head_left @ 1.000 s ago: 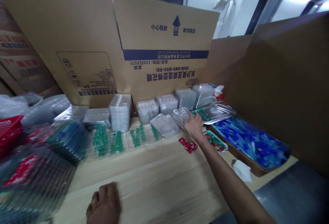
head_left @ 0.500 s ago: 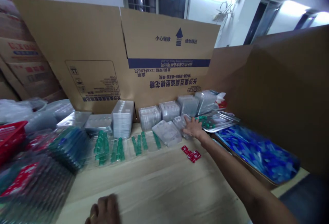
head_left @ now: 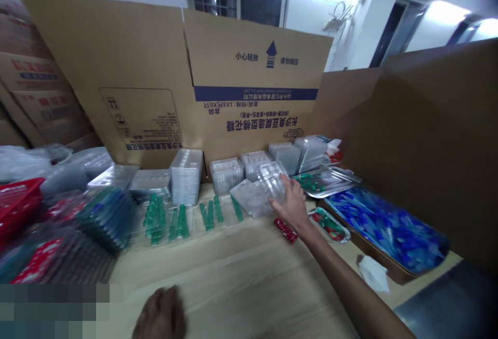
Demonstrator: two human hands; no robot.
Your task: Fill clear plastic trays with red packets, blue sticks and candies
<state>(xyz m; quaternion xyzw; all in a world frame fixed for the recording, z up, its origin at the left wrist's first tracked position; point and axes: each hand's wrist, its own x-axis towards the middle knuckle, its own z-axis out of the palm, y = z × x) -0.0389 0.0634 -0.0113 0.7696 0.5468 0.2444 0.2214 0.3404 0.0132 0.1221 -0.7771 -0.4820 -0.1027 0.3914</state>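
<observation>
Between the fingers and thumb of my right hand [head_left: 291,201] is a clear plastic tray [head_left: 272,179], tilted up above the table. Just behind and left of it lie other clear plastic trays [head_left: 251,199]. Below my right wrist, small red packets [head_left: 285,230] with white marks rest on the wood. My left hand [head_left: 160,314] is low at the bottom edge, over the bare tabletop. Motion smears its fingers, and whether they are closed cannot be made out. To its upper left stand stacked packed trays [head_left: 78,261], partly hidden by a blocky patch.
Stacked clear trays [head_left: 187,178] line the cardboard wall [head_left: 249,121]. Clear trays with green pieces [head_left: 155,218] lie in front. At right are a metal tray [head_left: 334,181], a box of blue pieces [head_left: 389,230], a foil-edged tray [head_left: 330,225] and white tissue [head_left: 374,273]. A red basket [head_left: 19,199] stands left.
My right hand has taken hold of a clear plastic tray and raised it, drawing it slightly toward me. My left hand remains near the bottom edge, blurred.
</observation>
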